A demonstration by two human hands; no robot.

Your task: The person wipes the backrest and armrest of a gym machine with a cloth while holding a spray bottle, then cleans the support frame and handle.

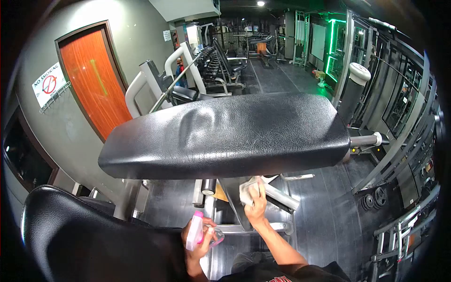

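Observation:
My left hand (pixel 202 243) is wrapped round a spray bottle (pixel 194 233) with a pink and white head and a clear body, low in the middle of the view. My right hand (pixel 256 205) presses a pale cloth (pixel 250 190) against a dark upright part of the gym machine's frame, below the pad. Above both hands spans a wide black padded arm rest (pixel 244 129) with a creased leather-like cover. At the lower left, beside my left hand, is a black padded seat (pixel 94 239). The fingers of my left hand partly hide the bottle.
A white-knobbed post (pixel 359 74) rises right of the pad. Metal frame bars (pixel 277 197) cross under it. Weight plates (pixel 374 198) lie on the floor at right. Left are an orange-brown door (pixel 96 77) and a no-smoking sign (pixel 50 85). A dumbbell rack (pixel 213 63) stands behind.

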